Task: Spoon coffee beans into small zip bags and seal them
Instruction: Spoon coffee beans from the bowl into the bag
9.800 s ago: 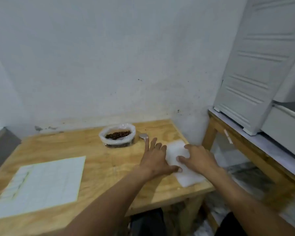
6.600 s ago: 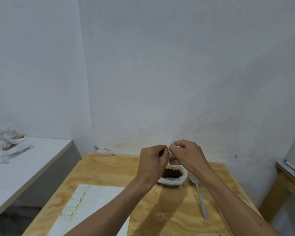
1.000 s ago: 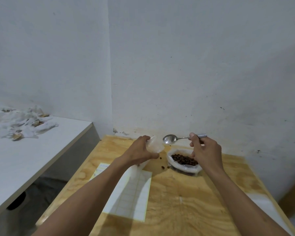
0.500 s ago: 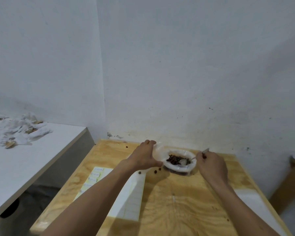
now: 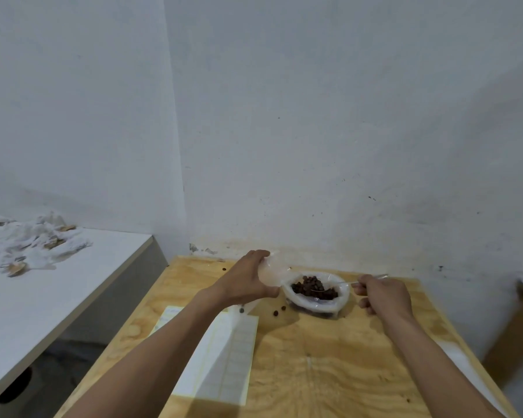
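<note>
Clear zip bag point(image 5: 269, 271) sat gripped in the left hand point(image 5: 245, 282).
Right hand point(image 5: 381, 295) pinched the spoon point(image 5: 349, 284), its bowl blurred among the beans point(image 5: 313, 287).

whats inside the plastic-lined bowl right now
Dark coffee beans fill the plastic-lined bowl, and the spoon held by the right hand reaches in. The spoon's tip is buried among beans, so its load cannot be seen.
</note>
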{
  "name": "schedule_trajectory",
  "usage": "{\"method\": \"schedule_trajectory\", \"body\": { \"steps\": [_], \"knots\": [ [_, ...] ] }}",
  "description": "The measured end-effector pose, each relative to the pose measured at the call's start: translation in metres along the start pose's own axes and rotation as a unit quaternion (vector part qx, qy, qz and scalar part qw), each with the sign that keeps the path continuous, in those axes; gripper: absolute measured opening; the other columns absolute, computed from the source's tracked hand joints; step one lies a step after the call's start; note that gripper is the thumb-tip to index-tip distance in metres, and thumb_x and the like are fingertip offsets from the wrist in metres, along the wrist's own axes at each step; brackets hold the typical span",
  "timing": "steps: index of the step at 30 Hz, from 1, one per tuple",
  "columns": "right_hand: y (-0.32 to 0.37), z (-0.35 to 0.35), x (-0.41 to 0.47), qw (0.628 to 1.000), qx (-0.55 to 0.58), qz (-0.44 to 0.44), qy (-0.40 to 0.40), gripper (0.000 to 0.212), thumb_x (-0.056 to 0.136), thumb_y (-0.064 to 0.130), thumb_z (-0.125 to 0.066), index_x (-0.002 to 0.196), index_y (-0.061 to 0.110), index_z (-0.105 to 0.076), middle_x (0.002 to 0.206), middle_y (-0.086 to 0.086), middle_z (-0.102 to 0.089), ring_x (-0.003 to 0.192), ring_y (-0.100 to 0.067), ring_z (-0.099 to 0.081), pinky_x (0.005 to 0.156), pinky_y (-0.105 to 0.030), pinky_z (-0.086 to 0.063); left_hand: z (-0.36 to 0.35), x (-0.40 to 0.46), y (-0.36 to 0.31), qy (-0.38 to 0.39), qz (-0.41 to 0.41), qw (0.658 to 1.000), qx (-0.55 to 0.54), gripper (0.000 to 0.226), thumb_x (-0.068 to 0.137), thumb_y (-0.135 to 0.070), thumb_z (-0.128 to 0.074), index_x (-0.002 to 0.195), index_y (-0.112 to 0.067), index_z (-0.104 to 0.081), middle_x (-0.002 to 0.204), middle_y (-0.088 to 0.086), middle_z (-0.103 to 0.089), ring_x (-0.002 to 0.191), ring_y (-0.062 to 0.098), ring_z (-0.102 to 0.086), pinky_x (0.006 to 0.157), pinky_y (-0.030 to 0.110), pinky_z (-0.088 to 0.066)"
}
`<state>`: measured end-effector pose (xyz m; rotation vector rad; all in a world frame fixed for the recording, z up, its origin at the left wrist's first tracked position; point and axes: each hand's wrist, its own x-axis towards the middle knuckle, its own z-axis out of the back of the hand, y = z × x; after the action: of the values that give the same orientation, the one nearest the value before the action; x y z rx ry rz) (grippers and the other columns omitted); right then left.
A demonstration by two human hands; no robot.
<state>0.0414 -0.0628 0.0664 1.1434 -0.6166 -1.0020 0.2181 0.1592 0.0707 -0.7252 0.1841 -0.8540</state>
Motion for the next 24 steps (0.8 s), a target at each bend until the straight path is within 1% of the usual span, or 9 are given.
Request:
{"method": "schedule_trajectory", "body": {
  "steps": [4, 9, 13, 16, 18, 19, 21, 23, 24],
  "knots": [
    [0.018, 0.005, -0.001, 1.000, 0.012, 0.009, 0.011, 0.027, 0.092, 0.021, -0.065, 0.073, 0.004, -0.075, 0.073, -0.006, -0.076, 0.053, -0.024, -0.060, 0.053, -0.032, -0.047, 0.002, -0.004, 0.000, 0.011, -0.002, 1.000, 0.012, 0.096, 0.076, -0.041, -0.081, 0.155, -0.019, -0.030, 0.152, -0.003, -0.039, 0.138, 0.014, -0.039, 0.106, 0.028, -0.039],
    [0.040, 0.000, -0.008, 0.998, 0.022, 0.044, 0.037, 0.026, 0.092, 0.020, -0.064, 0.075, 0.004, -0.075, 0.073, -0.006, -0.076, 0.051, -0.021, -0.059, 0.053, -0.032, -0.045, 0.002, -0.005, 0.000, 0.011, 0.004, 1.000, 0.011, 0.097, 0.075, -0.043, -0.081, 0.154, -0.019, -0.030, 0.150, -0.004, -0.041, 0.135, 0.012, -0.040, 0.103, 0.027, -0.039],
    [0.054, -0.010, -0.023, 0.993, 0.004, 0.107, 0.054, 0.031, 0.096, 0.025, -0.063, 0.074, 0.006, -0.076, 0.073, -0.006, -0.077, 0.050, -0.018, -0.061, 0.055, -0.031, -0.047, 0.003, -0.005, -0.001, 0.003, 0.006, 1.000, 0.005, 0.096, 0.075, -0.043, -0.081, 0.154, -0.020, -0.031, 0.151, -0.005, -0.041, 0.136, 0.012, -0.041, 0.099, 0.024, -0.038],
    [0.057, -0.019, -0.034, 0.983, -0.018, 0.168, 0.070, 0.035, 0.099, 0.029, -0.061, 0.075, 0.009, -0.076, 0.069, 0.001, -0.075, 0.046, -0.013, -0.063, 0.060, -0.031, -0.050, 0.006, -0.006, 0.000, -0.007, 0.011, 1.000, -0.001, 0.095, 0.076, -0.043, -0.080, 0.154, -0.020, -0.032, 0.152, -0.004, -0.040, 0.135, 0.012, -0.041, 0.098, 0.025, -0.039],
    [0.058, -0.022, -0.039, 0.976, -0.024, 0.202, 0.075, 0.034, 0.099, 0.032, -0.061, 0.075, 0.014, -0.076, 0.069, 0.004, -0.074, 0.046, -0.013, -0.065, 0.063, -0.032, -0.051, 0.009, -0.007, 0.001, -0.018, 0.016, 1.000, -0.003, 0.093, 0.076, -0.041, -0.080, 0.153, -0.019, -0.033, 0.151, -0.004, -0.041, 0.132, 0.012, -0.043, 0.098, 0.026, -0.040],
    [0.058, -0.024, -0.041, 0.973, -0.025, 0.217, 0.080, 0.033, 0.100, 0.034, -0.061, 0.076, 0.017, -0.077, 0.070, 0.004, -0.074, 0.047, -0.014, -0.065, 0.062, -0.030, -0.051, 0.009, -0.007, 0.001, -0.021, 0.020, 1.000, -0.006, 0.092, 0.076, -0.041, -0.080, 0.153, -0.019, -0.034, 0.150, -0.004, -0.042, 0.130, 0.011, -0.044, 0.097, 0.026, -0.041],
    [0.059, -0.024, -0.044, 0.965, -0.030, 0.245, 0.089, 0.031, 0.100, 0.038, -0.061, 0.080, 0.020, -0.077, 0.072, 0.003, -0.073, 0.048, -0.015, -0.065, 0.058, -0.023, -0.048, 0.011, -0.008, 0.001, -0.024, 0.024, 0.999, -0.012, 0.092, 0.076, -0.040, -0.080, 0.153, -0.018, -0.034, 0.148, -0.004, -0.043, 0.123, 0.009, -0.044, 0.094, 0.026, -0.041],
    [0.060, -0.022, -0.046, 0.960, -0.032, 0.268, 0.078, 0.031, 0.100, 0.040, -0.061, 0.079, 0.020, -0.075, 0.073, 0.003, -0.072, 0.047, -0.015, -0.065, 0.050, -0.014, -0.045, 0.011, -0.009, 0.002, -0.024, 0.028, 0.999, -0.015, 0.093, 0.075, -0.040, -0.081, 0.153, -0.018, -0.034, 0.147, -0.003, -0.044, 0.123, 0.010, -0.045, 0.095, 0.026, -0.043],
    [0.060, -0.019, -0.046, 0.959, -0.033, 0.275, 0.065, 0.031, 0.100, 0.040, -0.061, 0.079, 0.020, -0.074, 0.074, 0.003, -0.072, 0.047, -0.014, -0.065, 0.048, -0.012, -0.044, 0.012, -0.009, 0.002, -0.024, 0.029, 0.999, -0.014, 0.094, 0.074, -0.040, -0.081, 0.153, -0.018, -0.034, 0.147, -0.003, -0.044, 0.124, 0.012, -0.046, 0.096, 0.027, -0.043]
  ]
}}
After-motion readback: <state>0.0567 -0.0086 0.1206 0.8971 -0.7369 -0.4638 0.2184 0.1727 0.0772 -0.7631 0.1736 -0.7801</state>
